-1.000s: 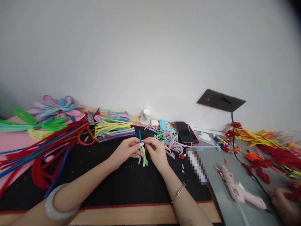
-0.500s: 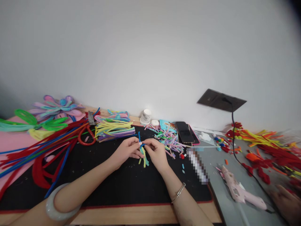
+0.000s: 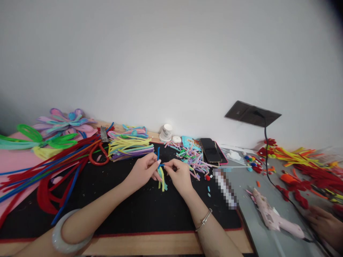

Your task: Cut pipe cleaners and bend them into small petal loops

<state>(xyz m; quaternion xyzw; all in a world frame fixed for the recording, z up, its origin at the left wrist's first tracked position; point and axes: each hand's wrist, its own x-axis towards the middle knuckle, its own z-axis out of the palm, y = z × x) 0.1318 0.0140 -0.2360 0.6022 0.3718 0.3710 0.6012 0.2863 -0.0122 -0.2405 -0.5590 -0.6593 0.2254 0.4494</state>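
Black mat (image 3: 128,210), both hands pinching pipe-cleaner bundle (image 3: 162,177)

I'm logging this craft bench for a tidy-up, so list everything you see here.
mat: one, black, red-edged, centre
short pipe-cleaner bundle: one, yellow and light blue, blue tie, over mat
long pipe cleaners: many, red and blue, mat's left side
pastel pipe cleaners: one pile, yellow and purple, mat's far edge
scissors: one, red handles, beside that pile
cut pieces: many, mixed colours, right of bundle
phones: two, dark, stacked near wall
glue gun: one, pink, grey surface, right
another person's hand: one, bottom right corner
left hand: pinching bundle, pale bangle on wrist
right hand: pinching bundle, thin bracelet on wrist
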